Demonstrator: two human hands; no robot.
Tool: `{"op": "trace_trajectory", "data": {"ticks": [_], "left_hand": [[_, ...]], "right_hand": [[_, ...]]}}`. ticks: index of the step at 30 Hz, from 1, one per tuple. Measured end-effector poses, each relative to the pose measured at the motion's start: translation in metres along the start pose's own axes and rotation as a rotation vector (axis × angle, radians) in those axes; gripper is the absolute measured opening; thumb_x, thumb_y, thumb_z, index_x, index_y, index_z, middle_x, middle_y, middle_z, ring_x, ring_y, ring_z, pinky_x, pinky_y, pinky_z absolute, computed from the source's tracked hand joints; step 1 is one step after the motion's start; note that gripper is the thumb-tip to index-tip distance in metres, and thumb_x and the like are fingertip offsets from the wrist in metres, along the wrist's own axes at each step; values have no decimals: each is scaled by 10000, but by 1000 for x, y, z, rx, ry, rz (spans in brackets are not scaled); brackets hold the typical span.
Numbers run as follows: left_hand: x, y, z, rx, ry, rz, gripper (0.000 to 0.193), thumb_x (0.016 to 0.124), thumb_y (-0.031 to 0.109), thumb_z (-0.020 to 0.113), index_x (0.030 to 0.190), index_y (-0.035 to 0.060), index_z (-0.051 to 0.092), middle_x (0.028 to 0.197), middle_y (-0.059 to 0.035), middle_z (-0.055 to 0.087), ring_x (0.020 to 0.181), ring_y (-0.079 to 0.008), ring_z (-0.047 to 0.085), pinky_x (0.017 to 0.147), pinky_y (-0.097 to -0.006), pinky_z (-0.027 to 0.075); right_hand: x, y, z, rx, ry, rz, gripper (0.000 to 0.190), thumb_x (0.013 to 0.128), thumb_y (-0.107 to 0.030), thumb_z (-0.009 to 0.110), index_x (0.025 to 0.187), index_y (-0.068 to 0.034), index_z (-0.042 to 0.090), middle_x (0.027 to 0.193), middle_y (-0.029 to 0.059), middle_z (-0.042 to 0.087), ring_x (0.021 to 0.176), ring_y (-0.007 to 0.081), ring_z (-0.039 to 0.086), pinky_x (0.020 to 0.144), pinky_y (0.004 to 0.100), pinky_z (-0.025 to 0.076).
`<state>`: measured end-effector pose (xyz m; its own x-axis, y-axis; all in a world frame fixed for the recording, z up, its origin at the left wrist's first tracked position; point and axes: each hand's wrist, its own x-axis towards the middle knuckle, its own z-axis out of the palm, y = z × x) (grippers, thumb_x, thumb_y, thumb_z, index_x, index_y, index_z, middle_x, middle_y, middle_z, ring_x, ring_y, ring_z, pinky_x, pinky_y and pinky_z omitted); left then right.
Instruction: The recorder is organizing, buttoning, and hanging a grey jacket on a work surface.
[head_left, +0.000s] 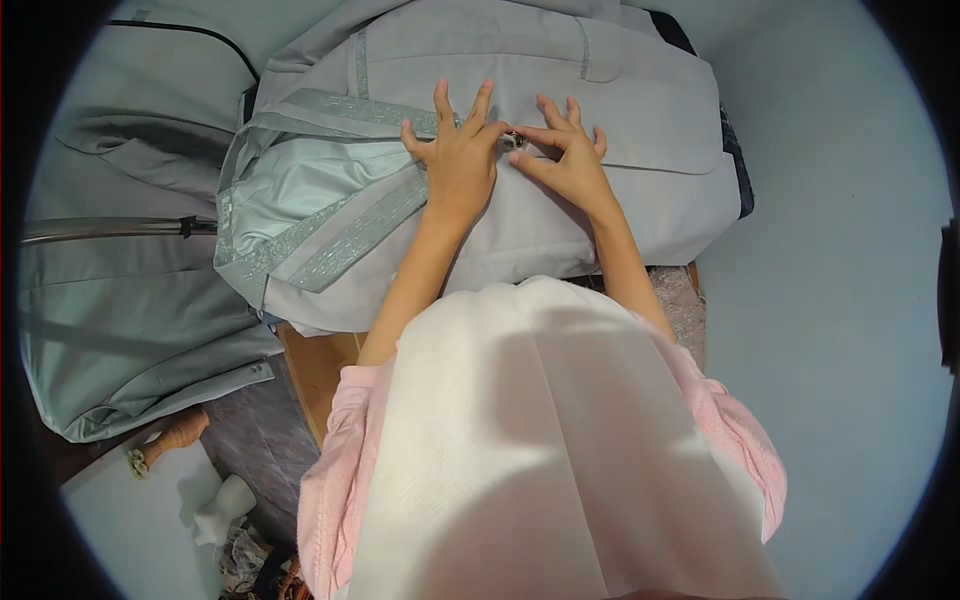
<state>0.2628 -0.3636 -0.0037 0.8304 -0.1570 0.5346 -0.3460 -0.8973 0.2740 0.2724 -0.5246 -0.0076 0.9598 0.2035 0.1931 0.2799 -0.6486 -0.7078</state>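
A light grey jacket (652, 112) lies spread before me, with shiny patterned trim (352, 240) along its lapels and pale green satin lining (292, 187) showing at the neck. At the front closure sits a small dark, shiny button (514, 139). My left hand (459, 161) touches the cloth beside the button with thumb or forefinger, the other fingers spread. On the button's other side, my right hand (574, 161) has its forefinger at the button and its thumb just below. The fingertips partly cover the button, so the exact grip on it is unclear.
Grey-green garments (135, 300) hang at the left by a metal rail (112, 229). A pale wall (825, 262) stands at the right. Below left are a wooden surface (311, 367), an orange-brown vase (176, 435) and a white object (225, 506) on or near a white surface.
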Motion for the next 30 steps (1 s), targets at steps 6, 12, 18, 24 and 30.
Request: {"op": "trace_trajectory", "data": {"ticks": [6, 12, 18, 24, 30], "left_hand": [[13, 3, 2, 7, -88, 32, 128, 760, 77, 609, 875, 115, 650, 1428, -25, 404, 1374, -365, 198, 935, -714, 131], [16, 4, 4, 3, -119, 20, 147, 739, 41, 594, 869, 84, 646, 1408, -45, 418, 1368, -366, 215, 926, -719, 150], [20, 5, 4, -32, -109, -9, 169, 708, 9, 597, 857, 75, 642, 1389, -52, 443, 1372, -365, 204, 927, -722, 148], [25, 5, 5, -88, -172, -27, 175, 708, 6, 595, 851, 98, 639, 1381, -22, 464, 1376, -374, 196, 937, -709, 124], [22, 3, 5, -169, -97, -53, 175, 757, 35, 579, 893, 132, 631, 1403, -29, 446, 1375, -401, 179, 936, -702, 112]], "right_hand": [[2, 7, 11, -41, 80, 14, 397, 700, -387, 770, 1059, -231, 711, 1425, 120, 421, 1398, 342, 197, 1038, 602, 17], [2, 8, 15, -119, 224, 16, 319, 720, -429, 727, 924, -185, 752, 1401, 111, 447, 1389, 368, 182, 1005, 648, 39], [18, 0, -6, -159, 145, -167, 170, 778, -312, 688, 769, -152, 747, 1347, -43, 511, 1394, 334, 176, 997, 662, 15], [23, 8, -7, -45, 92, -208, 167, 796, -275, 673, 741, -123, 711, 1255, -63, 578, 1370, 284, 264, 1003, 627, 16], [30, 17, -24, -47, 78, -207, 212, 851, -343, 617, 842, -167, 736, 1360, 13, 501, 1384, 293, 238, 1022, 616, 20]]}}
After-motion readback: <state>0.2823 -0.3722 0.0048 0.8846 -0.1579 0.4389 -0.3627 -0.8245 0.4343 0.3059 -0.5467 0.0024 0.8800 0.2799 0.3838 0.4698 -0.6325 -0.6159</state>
